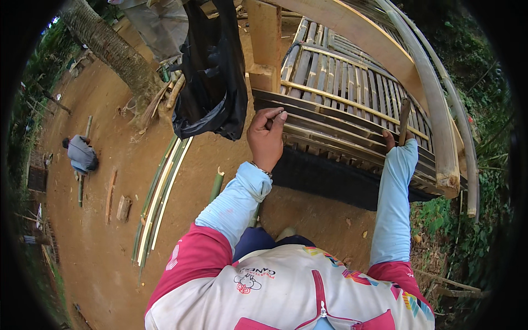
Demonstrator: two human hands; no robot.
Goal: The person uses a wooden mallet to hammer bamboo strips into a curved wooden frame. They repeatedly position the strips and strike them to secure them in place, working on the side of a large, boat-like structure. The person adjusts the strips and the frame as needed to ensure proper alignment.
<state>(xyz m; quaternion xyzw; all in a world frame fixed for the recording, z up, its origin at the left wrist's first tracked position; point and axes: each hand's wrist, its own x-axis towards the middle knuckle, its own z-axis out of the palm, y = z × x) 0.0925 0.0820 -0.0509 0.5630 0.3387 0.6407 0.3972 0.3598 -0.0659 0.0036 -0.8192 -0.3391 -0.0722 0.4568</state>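
- A slatted bamboo panel (352,104) lay flat before the person, raised off the dirt ground (99,181) and framed by thick curved beams (434,104) on its far and right sides.
- The panel looked stiff and fairly heavy as a whole; its single slats seemed light, hard and a little springy, with split edges that might cut. The safest hold looked like the dark front rail, near a cross strip.
- The left hand (266,136) rested on the panel's front edge, near its left corner. Its fingers (278,116) were curled, the tips pressed on a dark slat; whether they pinched anything small could not be told.
- The right hand (391,141) was at the front edge further right, mostly hidden by its pale blue sleeve. It was clenched round a brown stick-like handle (404,118) that stood up over the slats; the tool's working end did not show.
- A black plastic bag (212,77) hung from a wooden post (265,44) at the panel's left corner.
- Left of the panel, long bamboo strips (162,192) lay on the ground, with a palm trunk (113,49) beyond the bag.
- Far left of the panel, another person (81,154) crouched.
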